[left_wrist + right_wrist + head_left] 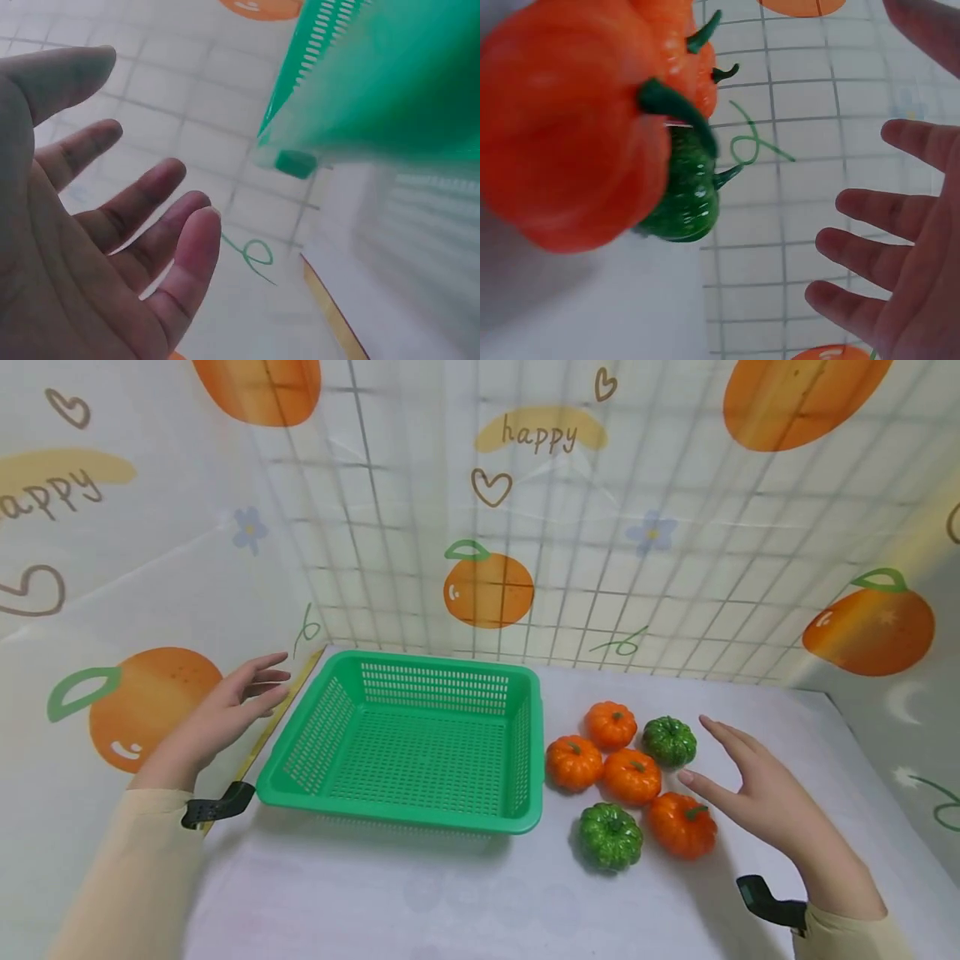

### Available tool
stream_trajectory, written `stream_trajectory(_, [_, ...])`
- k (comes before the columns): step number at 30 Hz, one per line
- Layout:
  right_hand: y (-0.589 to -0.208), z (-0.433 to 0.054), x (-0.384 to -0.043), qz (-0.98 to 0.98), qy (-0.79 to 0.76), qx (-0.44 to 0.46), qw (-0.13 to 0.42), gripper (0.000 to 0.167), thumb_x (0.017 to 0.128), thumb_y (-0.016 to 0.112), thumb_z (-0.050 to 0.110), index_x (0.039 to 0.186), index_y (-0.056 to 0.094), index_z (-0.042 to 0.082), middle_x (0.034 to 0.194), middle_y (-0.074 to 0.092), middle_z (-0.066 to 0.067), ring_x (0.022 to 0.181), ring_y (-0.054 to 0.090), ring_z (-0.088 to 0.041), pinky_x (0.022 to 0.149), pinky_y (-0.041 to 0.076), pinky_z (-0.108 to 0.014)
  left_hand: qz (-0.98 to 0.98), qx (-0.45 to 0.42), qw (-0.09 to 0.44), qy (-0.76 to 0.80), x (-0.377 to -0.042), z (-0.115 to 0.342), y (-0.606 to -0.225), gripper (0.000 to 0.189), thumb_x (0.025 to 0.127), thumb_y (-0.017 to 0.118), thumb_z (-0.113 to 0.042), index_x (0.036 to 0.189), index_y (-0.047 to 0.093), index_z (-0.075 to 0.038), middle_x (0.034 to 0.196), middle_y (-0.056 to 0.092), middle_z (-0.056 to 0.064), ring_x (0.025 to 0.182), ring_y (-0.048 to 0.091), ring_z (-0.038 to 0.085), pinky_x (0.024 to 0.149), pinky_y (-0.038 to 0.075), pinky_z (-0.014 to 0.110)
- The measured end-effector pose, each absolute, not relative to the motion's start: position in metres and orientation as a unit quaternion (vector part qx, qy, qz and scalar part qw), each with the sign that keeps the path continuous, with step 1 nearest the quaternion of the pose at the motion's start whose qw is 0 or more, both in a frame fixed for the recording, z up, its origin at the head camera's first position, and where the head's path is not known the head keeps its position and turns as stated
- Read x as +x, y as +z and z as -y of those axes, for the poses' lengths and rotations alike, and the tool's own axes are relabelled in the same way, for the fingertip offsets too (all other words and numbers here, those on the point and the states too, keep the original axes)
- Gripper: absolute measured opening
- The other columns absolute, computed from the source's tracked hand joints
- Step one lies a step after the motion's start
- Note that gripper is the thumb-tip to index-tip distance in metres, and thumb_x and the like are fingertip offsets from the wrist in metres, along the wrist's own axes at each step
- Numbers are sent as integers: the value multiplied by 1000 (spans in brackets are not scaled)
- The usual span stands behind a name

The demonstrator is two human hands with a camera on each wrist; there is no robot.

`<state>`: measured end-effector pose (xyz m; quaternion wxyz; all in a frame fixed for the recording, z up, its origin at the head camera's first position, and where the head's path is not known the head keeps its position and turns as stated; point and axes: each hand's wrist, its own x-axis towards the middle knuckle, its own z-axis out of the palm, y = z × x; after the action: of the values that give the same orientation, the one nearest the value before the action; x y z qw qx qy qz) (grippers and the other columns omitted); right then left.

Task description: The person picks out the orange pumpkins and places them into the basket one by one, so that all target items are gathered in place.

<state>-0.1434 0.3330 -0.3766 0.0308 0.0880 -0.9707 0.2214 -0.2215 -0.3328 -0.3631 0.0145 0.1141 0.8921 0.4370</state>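
Note:
A green plastic basket [405, 818] with slotted walls stands on the white table, nothing inside it. Just beyond its left rim, my left hand [228, 710] hovers with fingers loosely extended and holds nothing. To the basket's right lie several small orange pumpkins [632, 777] in a cluster, along with two green pumpkins [610, 837]. My right hand [772, 793] is raised beside the cluster's right side, fingers spread and touching nothing. In the right wrist view, an orange pumpkin [570, 127] looms close, a green pumpkin [682, 187] behind it, both apart from the fingers.
Behind the table hangs a pale curtain [540, 510] printed with oranges and hearts, a wire grid showing through it. A yellow edge strip [281, 718] runs along the table's left side. Each wrist wears a black camera mount [772, 906].

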Motion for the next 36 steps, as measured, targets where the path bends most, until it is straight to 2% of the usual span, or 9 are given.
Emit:
stream_trajectory(2, [-383,-334,-139,971,224,80,27,91,88,68,56,158,25,15,150,32,-31,130,32,-55,92,30,-78,-886,106,18,450,-219,336,-367,63,103,52,-38,158,24,-24,143,44,9,121,48,20,86,49,19])
stream_trajectory(7, [-401,-336,-130,971,233,53,3,93,88,67,57,157,26,11,150,32,-31,130,32,-56,91,31,-79,-872,85,21,482,-209,340,-381,59,104,52,-35,156,28,-24,139,47,6,113,52,11,85,52,26])
stream_trajectory(13, [-423,-338,-120,965,257,43,4,92,87,68,57,156,30,11,149,35,-30,127,37,-53,91,37,-75,-850,72,30,521,-197,341,-405,57,105,49,-34,157,27,-26,140,46,13,115,52,15,85,53,28])
stream_trajectory(17, [-432,-338,-116,960,276,43,1,90,88,68,57,157,29,13,149,36,-28,123,42,-50,89,42,-71,-833,39,46,550,-191,340,-419,58,103,51,-40,156,28,-32,141,45,9,118,49,14,86,50,24])
stream_trajectory(19, [-436,-338,-116,959,281,37,-6,92,87,68,58,157,28,12,149,36,-28,123,43,-50,90,42,-70,-822,35,44,567,-189,340,-425,57,103,51,-39,156,30,-30,137,46,8,115,51,13,85,49,22])
stream_trajectory(24, [-446,-337,-116,955,296,32,-22,95,85,71,58,155,30,9,149,37,-27,123,44,-47,93,43,-67,-790,78,29,607,-182,339,-436,54,106,47,-26,156,31,-14,129,48,12,105,56,13,84,50,19])
stream_trajectory(31, [-457,-336,-113,952,302,23,-44,99,80,75,59,155,32,12,147,40,-25,121,48,-46,92,46,-64,-765,65,4,641,-178,329,-443,53,105,51,-24,154,37,-10,127,50,8,103,55,12,82,51,18])
stream_trajectory(36, [-461,-338,-113,956,290,24,-45,102,74,78,62,152,38,11,144,42,-25,122,46,-46,91,46,-64,-741,46,-5,670,-179,322,-446,53,104,53,-24,153,38,-10,143,44,7,117,49,10,84,52,18])
